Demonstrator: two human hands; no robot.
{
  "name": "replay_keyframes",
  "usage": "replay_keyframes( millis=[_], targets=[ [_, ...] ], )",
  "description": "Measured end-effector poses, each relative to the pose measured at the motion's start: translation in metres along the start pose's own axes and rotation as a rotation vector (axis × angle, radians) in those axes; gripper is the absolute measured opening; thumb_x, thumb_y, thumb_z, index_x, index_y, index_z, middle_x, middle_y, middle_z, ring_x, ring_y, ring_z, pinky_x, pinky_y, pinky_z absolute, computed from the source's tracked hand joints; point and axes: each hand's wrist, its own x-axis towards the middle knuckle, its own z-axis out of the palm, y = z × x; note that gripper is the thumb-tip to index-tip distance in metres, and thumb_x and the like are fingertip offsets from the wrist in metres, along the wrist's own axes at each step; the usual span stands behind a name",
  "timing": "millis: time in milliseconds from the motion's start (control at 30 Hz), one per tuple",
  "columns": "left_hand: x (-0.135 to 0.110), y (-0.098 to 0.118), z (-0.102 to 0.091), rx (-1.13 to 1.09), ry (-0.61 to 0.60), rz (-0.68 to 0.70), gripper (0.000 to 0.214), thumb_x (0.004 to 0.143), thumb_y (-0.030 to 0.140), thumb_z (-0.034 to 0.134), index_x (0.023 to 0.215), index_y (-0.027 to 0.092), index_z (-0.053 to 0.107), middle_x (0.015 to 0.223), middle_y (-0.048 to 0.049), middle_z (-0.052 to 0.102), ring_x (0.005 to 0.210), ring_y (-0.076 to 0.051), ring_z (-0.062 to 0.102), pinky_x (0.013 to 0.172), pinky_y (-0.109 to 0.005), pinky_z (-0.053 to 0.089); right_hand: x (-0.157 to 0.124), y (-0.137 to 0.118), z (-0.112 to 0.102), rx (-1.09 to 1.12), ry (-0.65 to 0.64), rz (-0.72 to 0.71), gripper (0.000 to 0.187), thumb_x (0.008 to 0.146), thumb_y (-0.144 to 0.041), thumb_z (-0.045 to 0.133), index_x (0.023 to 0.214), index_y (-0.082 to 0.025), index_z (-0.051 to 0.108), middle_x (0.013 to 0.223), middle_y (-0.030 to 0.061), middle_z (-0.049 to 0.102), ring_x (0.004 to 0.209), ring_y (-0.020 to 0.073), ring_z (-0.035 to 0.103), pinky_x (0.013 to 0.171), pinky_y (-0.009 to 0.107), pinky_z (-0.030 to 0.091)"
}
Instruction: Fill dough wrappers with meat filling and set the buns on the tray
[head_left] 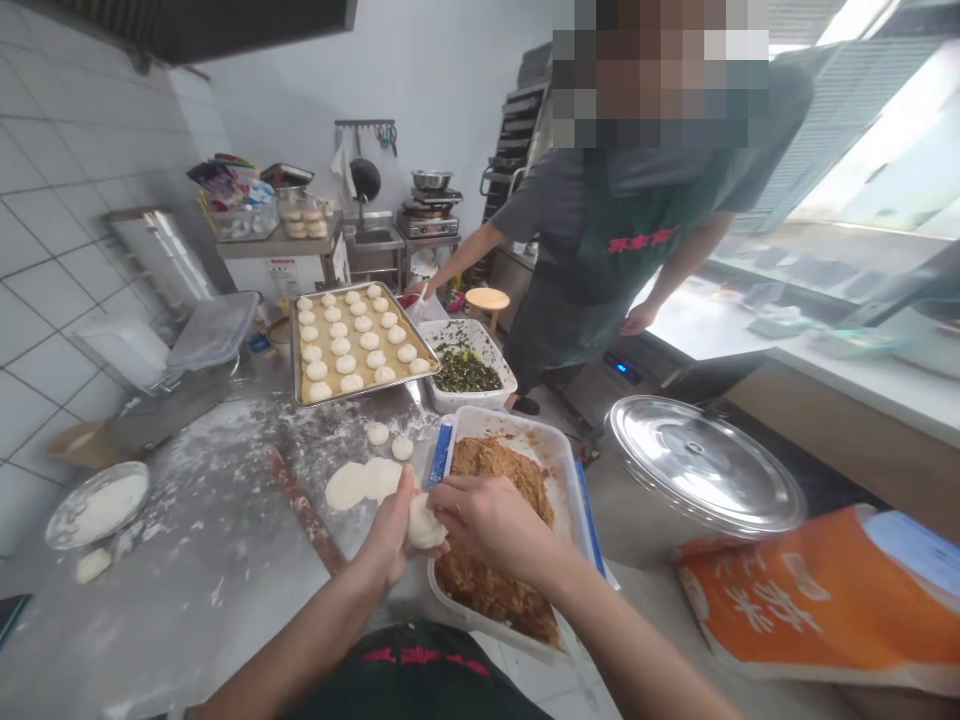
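Observation:
Cupped in my left hand is a round dough bun, its fingers wrapped round the underside. My right hand pinches the bun's edge from the right, its fingertips closed on the dough. Just behind lie flat dough wrappers that overlap, and two small dough pieces. Below and right of my hands stands a plastic tub of brown filling, partly hidden by my right forearm. A floury rolling pin lies left of my left hand.
Beyond the wrappers, a lined baking tray holds rows of buns, beside a white tub of chopped greens. A flour bowl sits at left. On the right are a lidded steel pot and orange sack. A co-worker stands behind.

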Motion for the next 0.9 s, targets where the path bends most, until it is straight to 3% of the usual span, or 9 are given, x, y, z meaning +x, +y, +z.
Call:
replay_keyframes(
  millis=[133,200,300,367,467,600,767,900],
  targets=[
    [0.003,-0.001,-0.001,-0.053,-0.025,0.084,0.059,0.071,0.069,0.036,0.093,0.017,0.054,0.059,-0.0017,0.060,0.043,-0.013,0.054,0.039,-0.021,0.036,0.006,0.003,0.005,0.003,-0.004,0.065,0.018,0.083,-0.020,0.041,0.071,-0.018,0.054,0.061,-0.0004,0.057,0.052,0.0086,0.048,0.051,0.022,0.025],
    [0.004,0.000,-0.002,-0.027,0.012,0.119,0.057,0.071,0.067,0.038,0.086,0.016,0.055,0.057,-0.0020,0.059,0.041,-0.013,0.052,0.038,-0.022,0.035,0.010,0.004,0.006,0.044,-0.008,0.076,0.016,0.082,-0.020,0.042,0.073,-0.018,0.054,0.062,-0.0009,0.058,0.053,0.0083,0.049,0.051,0.021,0.025],
    [0.008,0.003,-0.005,-0.012,0.077,0.074,0.056,0.069,0.068,0.040,0.071,0.014,0.054,0.052,-0.0028,0.057,0.041,-0.013,0.052,0.037,-0.022,0.035,0.016,0.004,0.007,0.045,-0.032,0.067,0.014,0.082,-0.020,0.042,0.074,-0.018,0.054,0.062,-0.0014,0.058,0.053,0.0082,0.049,0.051,0.021,0.025],
    [0.011,0.006,-0.007,-0.029,0.090,0.049,0.057,0.069,0.069,0.040,0.073,0.014,0.055,0.051,-0.0021,0.056,0.041,-0.013,0.051,0.038,-0.022,0.035,0.021,0.003,0.007,0.016,-0.051,0.049,0.013,0.081,-0.019,0.043,0.075,-0.019,0.054,0.063,-0.0016,0.059,0.053,0.0084,0.049,0.051,0.022,0.024],
    [0.017,0.007,-0.014,-0.007,0.055,0.064,0.059,0.070,0.070,0.036,0.082,0.015,0.056,0.049,-0.0003,0.055,0.036,-0.012,0.048,0.035,-0.022,0.033,0.028,0.002,0.008,0.006,-0.093,-0.007,0.012,0.081,-0.017,0.044,0.072,-0.018,0.053,0.063,-0.0013,0.059,0.054,0.0087,0.049,0.052,0.023,0.024],
    [0.028,0.006,-0.024,-0.009,0.000,0.009,0.061,0.071,0.070,0.033,0.075,0.013,0.056,0.044,-0.0007,0.051,0.032,-0.012,0.046,0.031,-0.022,0.027,0.037,0.006,0.010,0.057,-0.116,0.004,0.018,0.082,-0.020,0.042,0.067,-0.018,0.053,0.061,-0.0001,0.058,0.052,0.0095,0.049,0.052,0.022,0.026],
    [0.037,0.011,-0.030,-0.156,-0.112,-0.072,0.070,0.068,0.076,0.021,0.087,0.016,0.053,0.049,-0.0005,0.054,0.035,-0.014,0.050,0.031,-0.022,0.029,0.048,0.021,0.013,0.303,-0.136,0.068,0.018,0.083,-0.021,0.042,0.084,-0.019,0.060,0.076,0.0017,0.064,0.066,0.0121,0.056,0.060,0.022,0.036],
    [0.044,0.012,-0.033,-0.123,-0.041,-0.095,0.068,0.069,0.076,0.023,0.080,0.016,0.053,0.049,-0.0012,0.054,0.033,-0.013,0.049,0.032,-0.022,0.028,0.055,0.031,0.018,0.350,-0.119,0.085,0.021,0.086,-0.023,0.039,0.093,-0.020,0.060,0.083,0.0020,0.064,0.075,0.0135,0.058,0.065,0.022,0.039]
  ],
)
